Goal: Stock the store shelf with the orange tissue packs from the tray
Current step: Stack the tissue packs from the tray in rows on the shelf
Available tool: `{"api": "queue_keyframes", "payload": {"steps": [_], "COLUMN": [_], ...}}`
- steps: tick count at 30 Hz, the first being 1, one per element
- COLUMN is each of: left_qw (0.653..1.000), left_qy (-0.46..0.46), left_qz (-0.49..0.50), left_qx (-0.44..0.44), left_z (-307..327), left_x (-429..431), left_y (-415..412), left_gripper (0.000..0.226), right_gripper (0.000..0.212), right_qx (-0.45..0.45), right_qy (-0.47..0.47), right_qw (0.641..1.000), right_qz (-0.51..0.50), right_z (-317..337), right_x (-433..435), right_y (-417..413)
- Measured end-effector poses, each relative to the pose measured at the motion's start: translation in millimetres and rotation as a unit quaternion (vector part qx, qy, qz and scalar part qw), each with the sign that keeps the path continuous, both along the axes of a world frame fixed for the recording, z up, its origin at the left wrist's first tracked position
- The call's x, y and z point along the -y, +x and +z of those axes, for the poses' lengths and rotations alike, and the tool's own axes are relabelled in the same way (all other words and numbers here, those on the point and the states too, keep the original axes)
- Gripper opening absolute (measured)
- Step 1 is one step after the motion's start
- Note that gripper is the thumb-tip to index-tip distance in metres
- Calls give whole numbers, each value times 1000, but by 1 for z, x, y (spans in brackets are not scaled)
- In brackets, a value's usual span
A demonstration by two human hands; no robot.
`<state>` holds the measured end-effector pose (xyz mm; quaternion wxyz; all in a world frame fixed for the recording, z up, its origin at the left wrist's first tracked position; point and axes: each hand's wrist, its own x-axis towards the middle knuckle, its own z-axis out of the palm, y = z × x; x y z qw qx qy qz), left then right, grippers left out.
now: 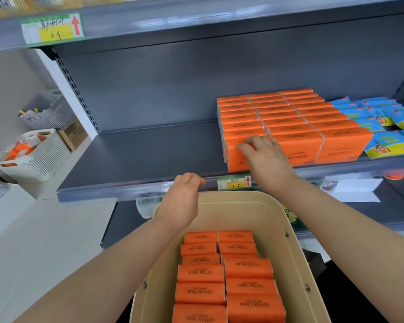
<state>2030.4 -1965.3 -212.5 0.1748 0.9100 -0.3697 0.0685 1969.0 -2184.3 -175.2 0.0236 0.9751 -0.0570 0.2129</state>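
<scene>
right hand [266, 159]: fingers spread on front-left pack [237, 159] of the shelf [138, 159] stack, seemingly pressing, not gripping | left hand [182, 197]: loosely curled, empty, above tray [219, 196] rim | tray packs [226, 276]: below, nearer the person, long axes crosswise; left hand nearer

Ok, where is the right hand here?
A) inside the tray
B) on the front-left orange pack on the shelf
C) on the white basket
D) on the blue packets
B: the right hand rests on the front-left orange pack of the stack on the shelf.
</scene>
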Motion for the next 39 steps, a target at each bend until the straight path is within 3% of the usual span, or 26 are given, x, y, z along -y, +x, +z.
{"api": "queue_keyframes", "payload": {"steps": [6, 10, 14, 20, 26, 33, 39], "left_qw": [997, 994, 986, 984, 982, 976, 968], "left_qy": [77, 95, 99, 89, 96, 112, 118], "left_qz": [-7, -28, 8, 25, 20, 20, -8], "left_qx": [5, -55, -130, -151, -159, -186, -223], "left_z": [-26, -57, -85, -91, -97, -95, -99], "left_x": [-27, -50, -70, -68, -65, -64, -66], "left_y": [-24, -46, -63, -64, -63, -66, -65], "left_gripper": [38, 36, 31, 29, 28, 26, 32], "right_gripper": [48, 39, 40, 43, 49, 41, 44], "right_qx": [-43, -112, -213, -283, -329, -374, -328], "right_qy": [9, 59, 112, 140, 154, 164, 114], "right_qw": [998, 991, 970, 948, 932, 913, 938], "right_qz": [35, 49, 36, 35, 4, -8, -5], "right_z": [-41, -72, -93, -109, -126, -136, -119], "right_x": [-34, -53, -68, -77, -77, -78, -78], "right_y": [-50, -86, -108, -108, -101, -99, -102]}}
